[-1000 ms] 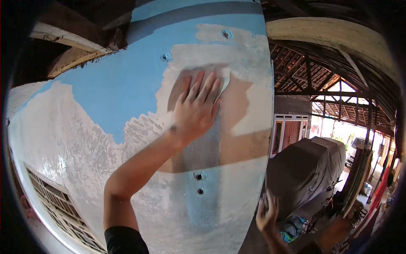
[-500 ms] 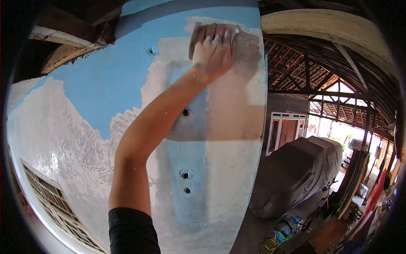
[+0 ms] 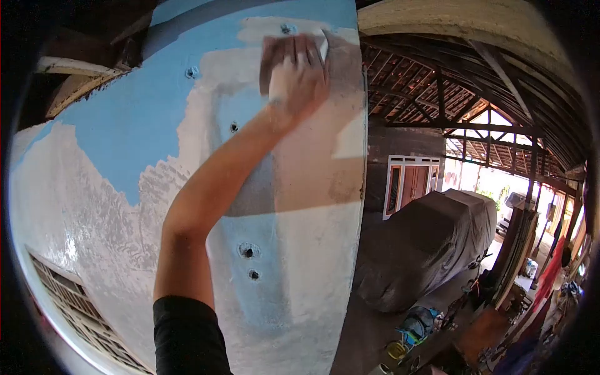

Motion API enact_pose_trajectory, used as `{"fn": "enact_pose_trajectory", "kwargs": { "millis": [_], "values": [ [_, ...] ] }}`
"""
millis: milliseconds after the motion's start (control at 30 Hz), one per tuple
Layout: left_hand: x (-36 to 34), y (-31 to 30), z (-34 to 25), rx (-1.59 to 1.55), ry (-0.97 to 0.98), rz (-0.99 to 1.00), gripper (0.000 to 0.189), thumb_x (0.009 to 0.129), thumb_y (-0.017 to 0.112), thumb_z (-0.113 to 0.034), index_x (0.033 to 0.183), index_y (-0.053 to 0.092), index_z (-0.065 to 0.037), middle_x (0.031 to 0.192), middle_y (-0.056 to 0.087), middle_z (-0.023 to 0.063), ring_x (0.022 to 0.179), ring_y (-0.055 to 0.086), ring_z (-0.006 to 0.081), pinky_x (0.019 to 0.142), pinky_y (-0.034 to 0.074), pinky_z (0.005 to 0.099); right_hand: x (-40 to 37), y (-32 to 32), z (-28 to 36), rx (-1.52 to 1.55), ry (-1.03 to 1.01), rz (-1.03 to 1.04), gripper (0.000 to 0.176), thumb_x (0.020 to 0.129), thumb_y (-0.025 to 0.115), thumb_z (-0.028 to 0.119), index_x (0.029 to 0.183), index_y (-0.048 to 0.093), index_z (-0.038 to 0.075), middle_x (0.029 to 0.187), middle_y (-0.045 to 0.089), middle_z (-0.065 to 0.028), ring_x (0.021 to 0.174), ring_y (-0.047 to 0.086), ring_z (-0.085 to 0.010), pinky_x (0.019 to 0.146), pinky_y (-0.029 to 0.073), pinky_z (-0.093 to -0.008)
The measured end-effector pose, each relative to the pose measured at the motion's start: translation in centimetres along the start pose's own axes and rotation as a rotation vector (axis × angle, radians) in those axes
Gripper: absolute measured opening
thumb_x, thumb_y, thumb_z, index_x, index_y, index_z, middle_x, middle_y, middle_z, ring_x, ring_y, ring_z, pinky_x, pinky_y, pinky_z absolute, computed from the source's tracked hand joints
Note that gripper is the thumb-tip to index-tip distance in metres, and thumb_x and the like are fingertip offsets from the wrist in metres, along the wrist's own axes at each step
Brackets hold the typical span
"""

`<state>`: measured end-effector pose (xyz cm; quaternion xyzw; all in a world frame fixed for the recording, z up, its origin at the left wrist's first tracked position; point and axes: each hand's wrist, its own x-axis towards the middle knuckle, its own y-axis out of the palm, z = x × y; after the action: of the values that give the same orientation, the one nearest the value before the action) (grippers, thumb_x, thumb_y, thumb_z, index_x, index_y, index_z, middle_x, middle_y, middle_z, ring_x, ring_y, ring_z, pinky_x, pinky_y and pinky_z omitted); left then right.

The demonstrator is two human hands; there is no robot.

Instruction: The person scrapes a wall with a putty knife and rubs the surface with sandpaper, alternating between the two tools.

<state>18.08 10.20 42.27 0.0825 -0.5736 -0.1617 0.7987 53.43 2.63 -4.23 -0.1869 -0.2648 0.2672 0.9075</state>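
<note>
evidently the thing i have to manage is a thin sheet [image 3: 324, 45], its pale corner poking out to the right of the left grip [image 3: 296, 78], high on the wall [image 3: 315, 256]. that grip holds the sheet against the wall, fingers laid along it rather than balled up; whether the thumb pinches an edge, i cannot tell. the right grip is out of my view, so i can't say how it stands. i judge the sheet to be light and bendy, perhaps rough on its hidden face, and easy to crease. i'd take hold with palm and fingers flat over its middle, since a loose corner looks apt to fold back. a hole [image 3: 288, 29] sits just above the fingers, and its rim could snag the sheet. the wall's upright edge is near on the right; past it, open space runs back to a covered bulk [image 3: 428, 244] under a tiled roof [image 3: 400, 81], well apart from the arm [image 3: 219, 181]. on the left i have a broad run of wall, blue paint [image 3: 131, 119] beside a pale coating [image 3: 106, 194], with another hole [image 3: 192, 72] in the blue and a wooden beam [image 3: 81, 66] beyond.
</note>
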Motion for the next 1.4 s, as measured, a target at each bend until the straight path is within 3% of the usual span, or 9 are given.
{"fn": "enact_pose_trajectory", "kwargs": {
  "millis": [167,300,567,600,733,1033,1133,1233,1400],
  "values": [
    [1.7,0.8,3.4,-0.041,0.142,-0.083,0.045,0.098,0.037,-0.028,0.135,0.050,-0.007,0.135,0.051,0.0226,0.125,0.047,0.0389,0.108,0.034,0.0497,0.3,-0.7,-0.1,-0.003,0.026,-0.005,0.037,0.099,0.049,0.021,0.129,0.052,0.000,0.112,0.059,-0.0242,0.098,0.058,-0.0372,0.080,0.046,-0.0459],
    [0.7,2.1,0.7,0.249,0.292,0.076,0.046,0.099,0.038,-0.024,0.134,0.047,0.004,0.140,0.045,0.0283,0.130,0.043,0.0445,0.110,0.033,0.0495,0.2,-0.6,-0.3,-0.018,0.038,0.000,0.037,0.099,0.049,0.022,0.128,0.052,0.000,0.111,0.059,-0.0241,0.096,0.059,-0.0371,0.078,0.046,-0.0458],
    [2.4,0.5,-1.7,-0.100,0.098,0.085,0.050,0.099,0.034,-0.023,0.138,0.041,0.007,0.139,0.042,0.0316,0.134,0.037,0.0428,0.112,0.031,0.0464,-1.4,0.1,-1.8,-0.032,0.070,0.020,0.036,0.099,0.049,0.022,0.127,0.054,0.000,0.107,0.061,-0.0239,0.092,0.061,-0.0368,0.074,0.047,-0.0456],
    [2.2,-0.7,-2.7,-0.102,0.262,0.477,0.053,0.097,0.038,-0.027,0.138,0.042,0.006,0.139,0.042,0.0319,0.132,0.039,0.0421,0.111,0.030,0.0476,-1.8,0.2,-2.1,-0.039,0.067,0.032,0.036,0.099,0.049,0.022,0.126,0.054,0.000,0.107,0.061,-0.0239,0.092,0.061,-0.0368,0.074,0.047,-0.0456],
    [-7.5,-3.4,-7.2,-0.253,0.346,0.142,0.054,0.093,0.048,-0.024,0.138,0.043,0.005,0.139,0.042,0.0291,0.130,0.040,0.0422,0.110,0.031,0.0498,-3.7,1.2,-3.8,-0.046,0.081,0.057,0.036,0.099,0.049,0.023,0.126,0.054,0.000,0.105,0.062,-0.0238,0.090,0.062,-0.0366,0.072,0.047,-0.0455],
    [-14.5,-8.8,-1.7,-0.537,0.372,0.366,0.058,0.093,0.051,-0.026,0.148,0.036,-0.013,0.153,0.031,0.0131,0.142,0.027,0.0323,0.111,0.027,0.0529,-14.1,3.5,-9.9,-0.132,0.063,0.283,0.035,0.099,0.049,0.023,0.124,0.055,0.000,0.102,0.064,-0.0236,0.085,0.064,-0.0364,0.068,0.048,-0.0453],
    [-14.9,-9.1,-1.1,-0.502,0.408,0.390,0.062,0.092,0.053,-0.026,0.150,0.033,-0.014,0.156,0.025,0.0111,0.144,0.024,0.0321,0.112,0.026,0.0531,-13.6,0.3,-3.8,-0.115,-0.159,0.303,0.035,0.099,0.049,0.024,0.123,0.056,0.000,0.101,0.065,-0.0235,0.084,0.064,-0.0363,0.067,0.048,-0.0452],
    [-14.6,-9.1,-1.4,-0.508,0.401,0.412,0.065,0.091,0.054,-0.027,0.150,0.031,-0.015,0.158,0.023,0.0103,0.145,0.023,0.0320,0.113,0.024,0.0535,-9.9,-8.5,13.9,0.076,-0.630,0.225,0.041,0.097,0.049,0.011,0.137,0.045,0.008,0.105,0.064,-0.0233,0.087,0.066,-0.0345,0.073,0.052,-0.0435],
    [-14.9,-8.9,-1.4,-0.518,0.397,0.389,0.067,0.090,0.055,-0.030,0.151,0.031,-0.014,0.158,0.023,0.0099,0.145,0.022,0.0315,0.114,0.022,0.0527,-6.0,-14.6,33.5,-0.172,-1.146,-0.214,0.051,0.096,0.051,0.010,0.145,0.039,0.018,0.111,0.060,-0.0243,0.089,0.066,-0.0407,0.073,0.056,-0.0457]
  ]
}}
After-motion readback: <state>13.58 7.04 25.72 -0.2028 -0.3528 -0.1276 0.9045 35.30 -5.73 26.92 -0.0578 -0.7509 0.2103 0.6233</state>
